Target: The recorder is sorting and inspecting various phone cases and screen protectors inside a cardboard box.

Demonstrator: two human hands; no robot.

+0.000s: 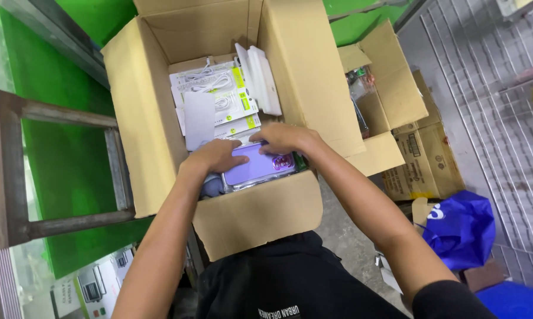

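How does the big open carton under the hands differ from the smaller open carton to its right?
The big carton holds white packets and a purple phone case, which the left hand and right hand touch. The smaller carton sits lower and untouched; its contents are barely visible. Both are brown cardboard with their flaps open.

Bright, even overhead light; soft shadows inside cardboard box (pixel 160 88); slight wide-angle bending at edges; mostly sharp focus.
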